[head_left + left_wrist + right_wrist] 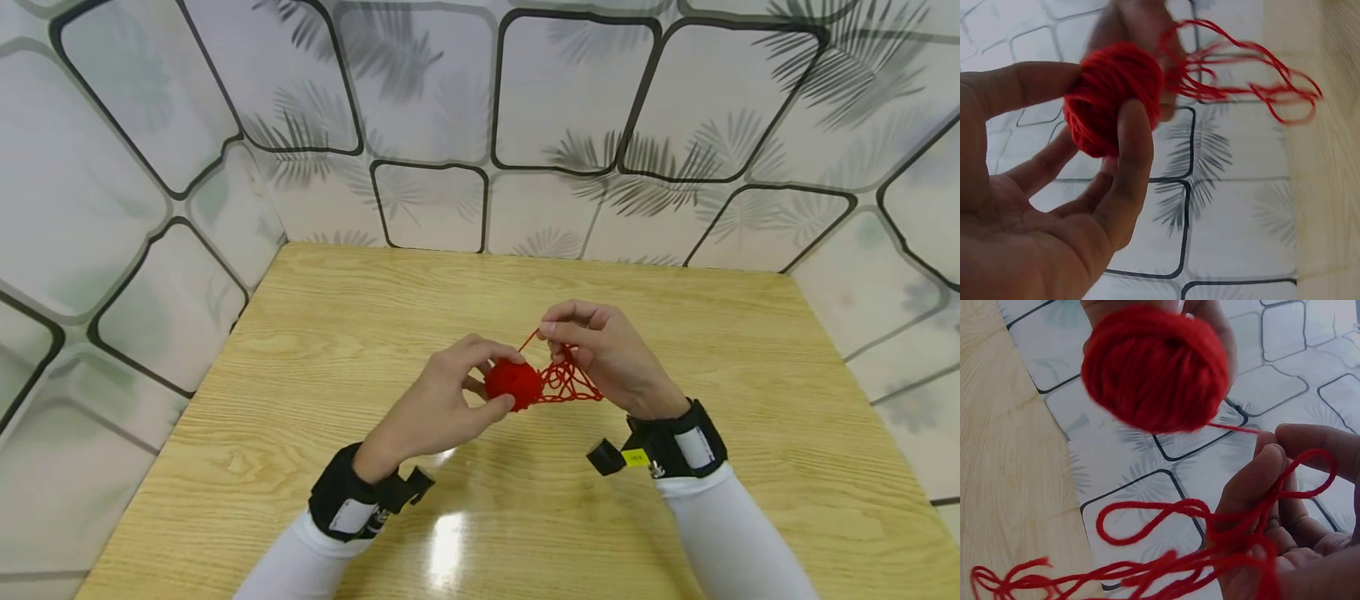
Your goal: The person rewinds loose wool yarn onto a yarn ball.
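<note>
Left hand [442, 402]: thumb and fingers curled round the ball of red yarn [513, 386], which is held up above the wood-grain desk [315, 333]. Right hand [611, 360]: thumb and forefinger closed together, pinching the straight strand [1235, 428] that leaves the ball; loose yarn loops [1241, 547] trail from this hand.

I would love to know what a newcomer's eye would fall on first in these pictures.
Probably the bright red yarn ball, held by the left hand over the wooden table. Next come the loose red loops at the right hand, then the leaf-patterned backdrop behind the table.
</note>
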A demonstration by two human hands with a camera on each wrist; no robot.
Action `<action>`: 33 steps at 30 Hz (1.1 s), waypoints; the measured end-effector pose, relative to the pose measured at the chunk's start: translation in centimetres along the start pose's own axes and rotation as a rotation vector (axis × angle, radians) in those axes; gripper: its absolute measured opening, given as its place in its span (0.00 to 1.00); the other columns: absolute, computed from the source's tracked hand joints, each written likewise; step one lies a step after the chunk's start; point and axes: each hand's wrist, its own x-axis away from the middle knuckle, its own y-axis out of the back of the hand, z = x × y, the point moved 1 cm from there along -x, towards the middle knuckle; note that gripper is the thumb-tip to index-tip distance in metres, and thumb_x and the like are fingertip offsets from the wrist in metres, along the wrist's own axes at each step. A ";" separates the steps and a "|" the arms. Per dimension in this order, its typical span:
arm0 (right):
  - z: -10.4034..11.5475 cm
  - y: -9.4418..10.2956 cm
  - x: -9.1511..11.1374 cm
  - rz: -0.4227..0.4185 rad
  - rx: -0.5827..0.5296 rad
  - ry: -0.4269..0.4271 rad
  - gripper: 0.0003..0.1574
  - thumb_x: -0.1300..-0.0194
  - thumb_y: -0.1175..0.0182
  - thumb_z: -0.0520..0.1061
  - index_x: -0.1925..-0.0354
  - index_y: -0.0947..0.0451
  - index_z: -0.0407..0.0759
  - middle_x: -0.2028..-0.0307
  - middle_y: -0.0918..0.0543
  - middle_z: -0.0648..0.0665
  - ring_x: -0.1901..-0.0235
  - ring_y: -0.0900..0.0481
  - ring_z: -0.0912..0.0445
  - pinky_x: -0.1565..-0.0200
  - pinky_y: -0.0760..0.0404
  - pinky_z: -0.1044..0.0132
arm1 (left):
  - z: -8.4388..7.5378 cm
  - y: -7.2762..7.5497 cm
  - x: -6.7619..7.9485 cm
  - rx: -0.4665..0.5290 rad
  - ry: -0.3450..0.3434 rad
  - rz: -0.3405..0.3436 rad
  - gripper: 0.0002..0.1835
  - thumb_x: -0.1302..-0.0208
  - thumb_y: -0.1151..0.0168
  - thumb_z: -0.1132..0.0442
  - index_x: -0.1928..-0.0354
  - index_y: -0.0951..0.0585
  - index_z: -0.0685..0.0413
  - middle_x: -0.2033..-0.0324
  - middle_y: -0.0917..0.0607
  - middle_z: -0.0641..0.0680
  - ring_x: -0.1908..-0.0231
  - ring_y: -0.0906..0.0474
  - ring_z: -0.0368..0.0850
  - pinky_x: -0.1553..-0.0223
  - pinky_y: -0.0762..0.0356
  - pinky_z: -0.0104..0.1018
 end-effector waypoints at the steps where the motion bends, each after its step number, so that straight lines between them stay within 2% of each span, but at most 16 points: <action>1: 0.2 -0.1 0.1 -0.001 0.005 0.007 0.18 0.40 0.40 0.44 0.57 0.27 0.32 0.67 0.26 0.41 0.70 0.30 0.51 0.65 0.28 0.65 | 0.1 -0.2 -0.1 -0.052 -0.006 -0.032 0.19 0.44 0.39 0.60 0.49 0.26 0.45 0.56 0.26 0.43 0.62 0.28 0.37 0.65 0.24 0.31; 6: 1.0 -1.1 0.7 -0.005 0.041 0.048 0.17 0.41 0.40 0.44 0.58 0.28 0.32 0.67 0.25 0.41 0.69 0.28 0.51 0.64 0.26 0.63 | 0.9 -0.7 -0.6 -0.250 -0.017 -0.213 0.19 0.46 0.40 0.63 0.50 0.26 0.51 0.57 0.28 0.48 0.63 0.28 0.37 0.67 0.26 0.28; 9: 1.2 -1.8 1.1 0.001 0.044 0.063 0.16 0.40 0.41 0.42 0.58 0.28 0.32 0.67 0.24 0.41 0.68 0.27 0.51 0.62 0.25 0.63 | 1.5 -0.7 -1.1 -0.260 -0.009 -0.325 0.19 0.45 0.40 0.63 0.49 0.26 0.53 0.57 0.29 0.50 0.62 0.29 0.39 0.67 0.26 0.27; 13: 0.8 -2.8 1.8 0.010 0.034 0.064 0.15 0.40 0.41 0.42 0.59 0.28 0.32 0.67 0.23 0.41 0.70 0.27 0.51 0.65 0.26 0.64 | 2.0 -0.5 -1.9 -0.132 0.005 -0.454 0.20 0.43 0.41 0.61 0.47 0.28 0.54 0.56 0.28 0.52 0.60 0.29 0.43 0.66 0.24 0.28; 16: 0.3 -3.2 2.2 0.030 0.029 0.059 0.16 0.40 0.41 0.42 0.58 0.28 0.31 0.67 0.23 0.40 0.71 0.29 0.50 0.66 0.26 0.64 | 2.1 -0.1 -2.4 0.036 0.024 -0.517 0.21 0.42 0.40 0.60 0.46 0.30 0.53 0.54 0.27 0.52 0.58 0.28 0.46 0.64 0.23 0.33; 18: -0.1 -3.4 2.4 0.040 0.021 0.053 0.17 0.40 0.41 0.42 0.58 0.29 0.30 0.67 0.23 0.40 0.71 0.29 0.51 0.66 0.26 0.63 | 2.1 0.2 -2.7 0.182 0.044 -0.538 0.22 0.41 0.40 0.60 0.45 0.30 0.54 0.52 0.27 0.54 0.56 0.27 0.49 0.62 0.23 0.36; 21: -0.7 -3.4 2.6 0.062 0.018 0.044 0.16 0.39 0.42 0.42 0.58 0.30 0.30 0.67 0.23 0.40 0.71 0.28 0.52 0.66 0.26 0.63 | 1.8 0.7 -2.9 0.499 0.076 -0.522 0.23 0.41 0.39 0.62 0.45 0.31 0.57 0.50 0.28 0.59 0.53 0.27 0.55 0.57 0.24 0.44; 25: -1.5 -3.3 2.7 0.109 0.012 0.035 0.13 0.38 0.43 0.41 0.59 0.30 0.31 0.68 0.24 0.40 0.72 0.28 0.52 0.67 0.26 0.64 | 1.2 1.4 -3.0 0.907 0.157 -0.467 0.24 0.41 0.39 0.62 0.44 0.33 0.60 0.46 0.29 0.64 0.52 0.26 0.57 0.51 0.29 0.49; 28: -2.0 -3.0 2.8 0.137 -0.007 0.021 0.12 0.38 0.44 0.40 0.60 0.30 0.32 0.68 0.25 0.40 0.72 0.29 0.52 0.67 0.26 0.65 | 1.1 1.8 -3.0 1.073 0.211 -0.402 0.23 0.39 0.42 0.61 0.44 0.34 0.60 0.43 0.30 0.62 0.53 0.26 0.53 0.48 0.30 0.45; 33: -2.7 -2.2 2.7 0.169 -0.030 -0.003 0.12 0.37 0.45 0.40 0.59 0.30 0.32 0.67 0.26 0.41 0.71 0.30 0.54 0.68 0.27 0.66 | 1.1 2.0 -2.6 1.271 0.205 -0.230 0.17 0.34 0.53 0.61 0.45 0.32 0.56 0.42 0.32 0.58 0.54 0.29 0.51 0.52 0.30 0.39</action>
